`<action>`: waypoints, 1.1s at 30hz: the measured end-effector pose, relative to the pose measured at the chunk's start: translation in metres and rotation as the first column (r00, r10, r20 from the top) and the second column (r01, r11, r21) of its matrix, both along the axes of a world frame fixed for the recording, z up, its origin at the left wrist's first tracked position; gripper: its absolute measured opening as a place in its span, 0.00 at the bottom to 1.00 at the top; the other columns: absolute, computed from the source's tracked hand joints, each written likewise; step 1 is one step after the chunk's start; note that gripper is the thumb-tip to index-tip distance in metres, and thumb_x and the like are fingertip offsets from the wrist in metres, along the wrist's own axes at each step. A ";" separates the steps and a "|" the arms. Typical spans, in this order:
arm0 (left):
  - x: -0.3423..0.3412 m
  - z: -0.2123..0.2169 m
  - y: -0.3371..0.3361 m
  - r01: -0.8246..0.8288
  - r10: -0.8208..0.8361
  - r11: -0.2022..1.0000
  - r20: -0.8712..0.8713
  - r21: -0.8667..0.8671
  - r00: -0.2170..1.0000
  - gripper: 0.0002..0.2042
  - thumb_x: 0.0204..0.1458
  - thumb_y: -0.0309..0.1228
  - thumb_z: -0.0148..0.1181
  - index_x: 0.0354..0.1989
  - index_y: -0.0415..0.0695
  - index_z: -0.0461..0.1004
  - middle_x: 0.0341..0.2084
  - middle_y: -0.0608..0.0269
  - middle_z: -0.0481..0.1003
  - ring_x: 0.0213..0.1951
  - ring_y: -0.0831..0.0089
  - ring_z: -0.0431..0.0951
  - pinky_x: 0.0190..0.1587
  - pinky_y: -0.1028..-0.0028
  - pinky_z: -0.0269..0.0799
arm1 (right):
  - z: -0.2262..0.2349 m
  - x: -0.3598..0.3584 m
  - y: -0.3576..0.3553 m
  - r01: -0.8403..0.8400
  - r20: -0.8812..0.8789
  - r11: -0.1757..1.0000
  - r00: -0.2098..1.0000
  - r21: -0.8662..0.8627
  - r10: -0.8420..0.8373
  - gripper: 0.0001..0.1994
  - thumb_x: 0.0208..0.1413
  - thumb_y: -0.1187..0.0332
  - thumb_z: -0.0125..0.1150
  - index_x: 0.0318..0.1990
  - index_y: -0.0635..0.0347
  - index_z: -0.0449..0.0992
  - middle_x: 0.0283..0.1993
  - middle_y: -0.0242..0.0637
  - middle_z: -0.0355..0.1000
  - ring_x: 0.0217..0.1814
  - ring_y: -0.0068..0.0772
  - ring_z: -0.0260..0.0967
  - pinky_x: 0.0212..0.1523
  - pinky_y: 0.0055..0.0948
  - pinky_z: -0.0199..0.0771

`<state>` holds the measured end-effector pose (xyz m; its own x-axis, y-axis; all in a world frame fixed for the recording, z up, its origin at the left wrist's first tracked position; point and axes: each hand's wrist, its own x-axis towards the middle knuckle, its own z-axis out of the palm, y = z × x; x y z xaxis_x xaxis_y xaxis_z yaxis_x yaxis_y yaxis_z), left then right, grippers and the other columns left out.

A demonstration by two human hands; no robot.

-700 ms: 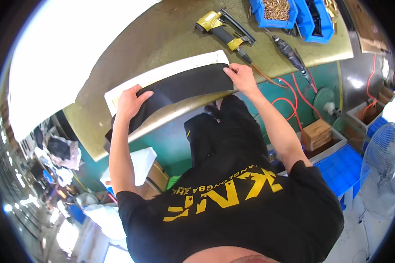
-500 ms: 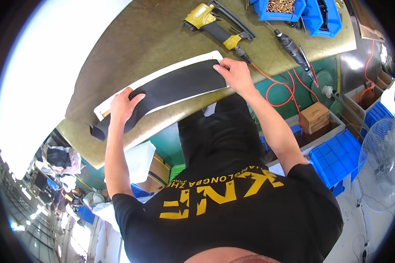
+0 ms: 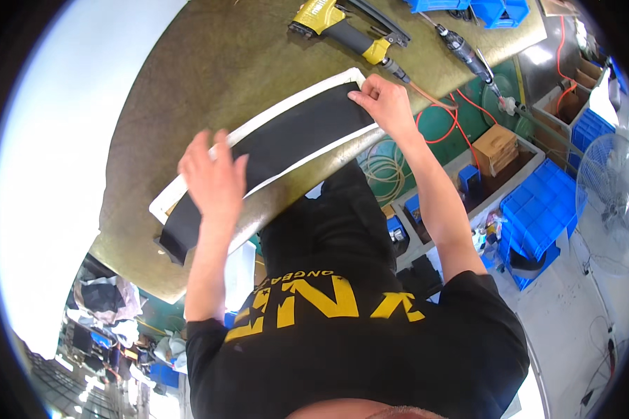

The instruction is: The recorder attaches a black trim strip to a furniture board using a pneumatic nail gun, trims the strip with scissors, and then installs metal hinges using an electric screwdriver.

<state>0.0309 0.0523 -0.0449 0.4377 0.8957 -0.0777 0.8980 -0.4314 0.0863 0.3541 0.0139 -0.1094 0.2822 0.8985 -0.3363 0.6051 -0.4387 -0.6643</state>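
A long, slightly curved white panel (image 3: 295, 103) lies aslant on the olive-green tabletop, close to its near edge. Along it is laid a black strip (image 3: 286, 133) of flexible sheet material, whose left end sags past the panel over the table. My right hand (image 3: 386, 105) pinches the strip's right end against the panel, thumb on top and fingers curled. Over the left part of the strip, my left hand (image 3: 215, 174) has its fingers spread, slightly blurred, and grips nothing; whether it touches the strip is unclear.
A yellow and black air stapler (image 3: 349, 33) with a hose lies beyond the panel. To its right is a dark power screwdriver (image 3: 465, 52), near blue bins (image 3: 500, 12). Orange hoses (image 3: 458, 129), a blue crate (image 3: 538, 209) and a fan (image 3: 611, 185) stand to the right.
My left hand has let go of the strip's left part, shifted right and spread its fingers. My right hand keeps its pinch. The strip's left end now droops lower.
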 end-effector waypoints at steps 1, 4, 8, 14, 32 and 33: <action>0.017 -0.006 -0.006 0.085 -0.090 0.996 0.146 0.039 0.985 0.24 0.46 0.36 0.70 0.52 0.44 0.73 0.53 0.51 0.69 0.55 0.51 0.69 0.58 0.53 0.65 | 0.001 0.000 -0.002 0.037 -0.011 0.999 0.999 -0.012 -0.037 0.15 0.50 0.62 0.73 0.26 0.62 0.73 0.18 0.33 0.68 0.19 0.24 0.62 0.24 0.29 0.64; 0.089 -0.023 -0.025 0.305 -0.288 0.952 0.432 0.030 0.855 0.25 0.45 0.36 0.68 0.53 0.43 0.73 0.57 0.52 0.68 0.61 0.54 0.66 0.64 0.52 0.60 | -0.002 -0.005 0.004 0.050 -0.030 0.999 0.998 -0.017 -0.050 0.16 0.49 0.61 0.74 0.25 0.61 0.72 0.18 0.31 0.67 0.20 0.22 0.62 0.24 0.29 0.63; 0.134 -0.056 -0.027 0.317 -0.251 0.938 0.357 -0.141 0.900 0.33 0.50 0.48 0.62 0.63 0.43 0.68 0.67 0.54 0.61 0.70 0.56 0.55 0.70 0.47 0.44 | -0.005 -0.001 0.008 0.054 -0.083 0.994 0.995 -0.094 -0.062 0.17 0.45 0.60 0.75 0.25 0.62 0.73 0.20 0.38 0.71 0.23 0.32 0.68 0.27 0.34 0.69; 0.133 -0.077 -0.033 0.363 -0.326 0.928 0.286 -0.086 0.901 0.34 0.53 0.56 0.56 0.65 0.50 0.67 0.68 0.54 0.59 0.71 0.55 0.53 0.70 0.43 0.40 | -0.004 0.012 0.025 0.011 -0.061 0.988 0.998 -0.153 -0.021 0.19 0.49 0.55 0.72 0.23 0.62 0.74 0.20 0.34 0.70 0.22 0.24 0.66 0.26 0.31 0.67; 0.134 -0.079 -0.033 0.372 -0.325 0.920 0.291 -0.122 0.900 0.36 0.47 0.56 0.63 0.65 0.55 0.66 0.69 0.56 0.57 0.71 0.54 0.51 0.69 0.40 0.40 | 0.010 0.014 0.128 -0.297 0.265 0.952 0.914 -0.079 0.307 0.39 0.40 0.67 0.63 0.65 0.62 0.59 0.50 0.57 0.71 0.53 0.56 0.71 0.49 0.47 0.76; 0.135 -0.080 -0.032 0.362 -0.314 0.924 0.302 -0.120 0.900 0.36 0.47 0.56 0.63 0.65 0.55 0.66 0.69 0.56 0.57 0.71 0.54 0.51 0.69 0.40 0.40 | 0.008 0.024 0.115 -0.337 0.320 0.941 0.896 0.037 0.308 0.32 0.40 0.64 0.63 0.56 0.67 0.67 0.48 0.57 0.74 0.51 0.57 0.73 0.46 0.49 0.76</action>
<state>0.1654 0.0199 -0.1248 0.7373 0.6738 -0.0489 0.6315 -0.6617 0.4042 0.3780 0.1291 -0.1010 0.0474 0.9797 -0.1947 0.8822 -0.1325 -0.4519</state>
